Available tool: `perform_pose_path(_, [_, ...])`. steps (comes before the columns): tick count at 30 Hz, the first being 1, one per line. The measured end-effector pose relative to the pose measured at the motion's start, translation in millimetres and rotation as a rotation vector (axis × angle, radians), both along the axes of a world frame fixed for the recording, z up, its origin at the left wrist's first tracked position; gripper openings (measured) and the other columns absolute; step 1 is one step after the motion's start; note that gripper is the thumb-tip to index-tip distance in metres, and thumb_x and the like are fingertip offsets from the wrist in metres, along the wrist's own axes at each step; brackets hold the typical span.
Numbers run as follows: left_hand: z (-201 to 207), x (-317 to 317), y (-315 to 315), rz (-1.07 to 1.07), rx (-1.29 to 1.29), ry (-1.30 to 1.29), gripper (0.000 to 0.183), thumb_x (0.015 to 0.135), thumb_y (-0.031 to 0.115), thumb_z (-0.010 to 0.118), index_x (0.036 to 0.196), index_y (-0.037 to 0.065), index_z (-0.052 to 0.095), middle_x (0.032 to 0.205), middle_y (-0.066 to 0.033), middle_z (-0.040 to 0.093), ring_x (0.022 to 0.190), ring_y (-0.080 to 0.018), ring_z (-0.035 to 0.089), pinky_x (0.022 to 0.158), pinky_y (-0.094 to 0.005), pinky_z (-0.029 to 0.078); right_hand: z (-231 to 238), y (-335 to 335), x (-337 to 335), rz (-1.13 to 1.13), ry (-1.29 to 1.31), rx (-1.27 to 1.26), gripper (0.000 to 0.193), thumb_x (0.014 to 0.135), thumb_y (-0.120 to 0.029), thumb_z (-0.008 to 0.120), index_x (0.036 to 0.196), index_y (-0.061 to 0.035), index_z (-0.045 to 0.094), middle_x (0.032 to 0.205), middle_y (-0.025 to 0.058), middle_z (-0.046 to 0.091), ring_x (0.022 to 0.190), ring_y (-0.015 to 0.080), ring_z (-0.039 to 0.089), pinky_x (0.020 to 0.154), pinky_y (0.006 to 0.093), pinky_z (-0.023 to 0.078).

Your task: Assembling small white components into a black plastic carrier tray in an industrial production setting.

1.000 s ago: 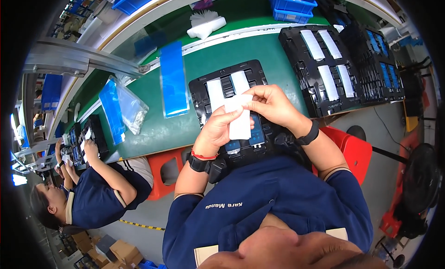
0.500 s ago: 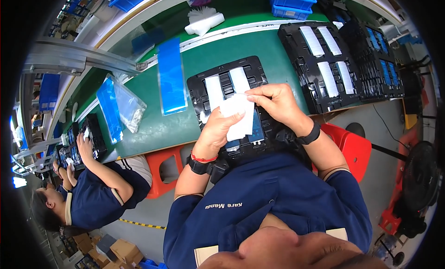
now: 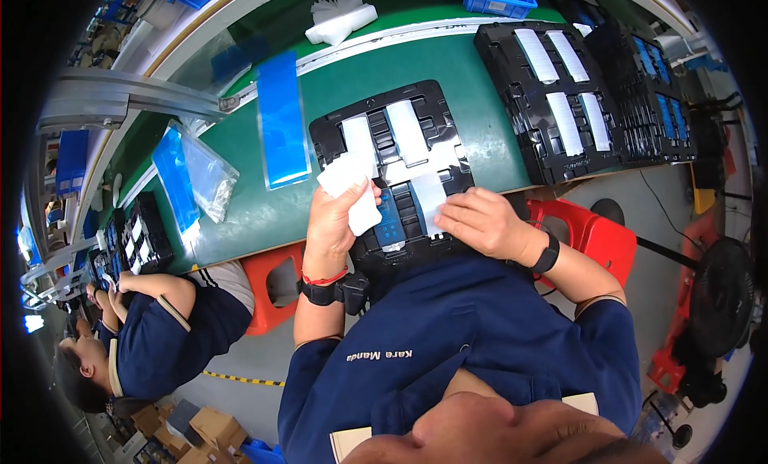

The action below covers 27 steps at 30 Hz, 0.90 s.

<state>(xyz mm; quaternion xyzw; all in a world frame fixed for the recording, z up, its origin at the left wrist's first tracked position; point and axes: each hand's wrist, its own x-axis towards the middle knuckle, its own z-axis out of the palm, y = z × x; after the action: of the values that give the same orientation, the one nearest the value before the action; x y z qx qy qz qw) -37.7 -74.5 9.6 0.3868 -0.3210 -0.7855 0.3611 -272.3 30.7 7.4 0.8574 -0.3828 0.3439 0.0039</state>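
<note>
The left hand is curled around a white sheet, with the fingers folded over it and pinching it. The right hand lies flat with its fingers spread a little, pressing a white strip down into the black tray. The two hands are near each other but not touching.

The black tray sits on the green desk right in front of the person. The white strip under the right hand is long and thin. Its long way runs from 12 o'clock to 6 o'clock, so it points away from the person. I count three other white strips in this tray: two stand up at 12 o'clock from the hands, side by side, and one lies across, between them and the hands. A blue part sits in the tray between the two hands.

At 1 o'clock from the tray is a second black tray with four white strips in it. More dark trays lie past it at 2 o'clock. At 10 o'clock from the hands lies one long blue sheet, also pointing away. At 9 o'clock is one clear bag with a blue piece next to it. At 8 o'clock another person sits at the same desk.
</note>
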Motion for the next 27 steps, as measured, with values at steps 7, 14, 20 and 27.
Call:
perform_pose_path(7, [8,-6,6,0.025,0.027,-0.053,0.029,0.082,0.004,0.064,0.108,-0.003,0.054,0.084,-0.0119,0.063,0.074,-0.0202,0.064,0.064,-0.0309,0.055,-9,4,6,0.034,0.021,0.034,0.022,0.068,-0.008,0.062,0.088,0.0001,0.064,0.089,0.0098,0.062,0.085,0.023,0.059,0.07,0.0325,0.047])
perform_pose_path(14, [4,-8,9,-0.001,-0.016,-0.012,0.03,0.08,0.003,0.067,0.107,-0.002,0.057,0.084,-0.0085,0.063,0.071,-0.0164,0.063,0.062,-0.0283,0.053,-9,6,6,0.019,0.051,0.037,0.021,0.067,-0.007,0.061,0.086,0.0024,0.063,0.087,0.0104,0.062,0.084,0.0236,0.059,0.071,0.0333,0.047])
perform_pose_path(20, [3,-8,10,-0.019,-0.019,-0.012,0.028,0.079,0.004,0.069,0.105,-0.001,0.058,0.083,-0.0075,0.063,0.07,-0.0149,0.062,0.062,-0.0274,0.052,-9,10,10,0.002,0.121,-0.036,0.022,0.065,-0.007,0.061,0.084,0.0058,0.062,0.084,0.0143,0.062,0.082,0.0251,0.06,0.072,0.0357,0.048])
perform_pose_path(27, [3,-9,10,-0.036,-0.008,-0.013,0.028,0.079,0.004,0.068,0.105,-0.002,0.058,0.084,-0.007,0.064,0.07,-0.0142,0.062,0.062,-0.0268,0.051,-9,10,13,-0.045,0.154,-0.069,0.023,0.065,-0.006,0.06,0.083,0.0075,0.063,0.084,0.0165,0.063,0.081,0.026,0.061,0.072,0.0364,0.049])
